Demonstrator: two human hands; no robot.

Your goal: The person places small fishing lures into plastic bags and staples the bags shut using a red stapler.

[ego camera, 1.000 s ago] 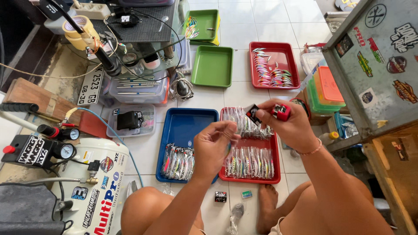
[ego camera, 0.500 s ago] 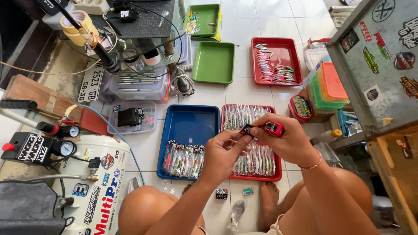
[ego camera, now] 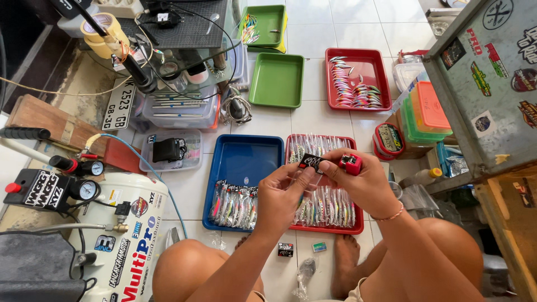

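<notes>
I am counting five trays lying on the tiled floor: two green trays, two red trays and one blue tray. Two hands, left hand and right hand, are sharing one small black packet.

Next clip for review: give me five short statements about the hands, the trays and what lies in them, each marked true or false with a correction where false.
1. The left hand and right hand both pinch a small clear packet with a black header card. True.
2. The right hand also holds a small red tool. True.
3. The blue tray is full to the rim. False: packets lie only along its near end; the far part is bare.
4. The nearer green tray holds a pile of lures. False: it shows nothing inside; loose lures lie in the far red tray.
5. The near red tray under the hands holds rows of packed lures. True.
</notes>
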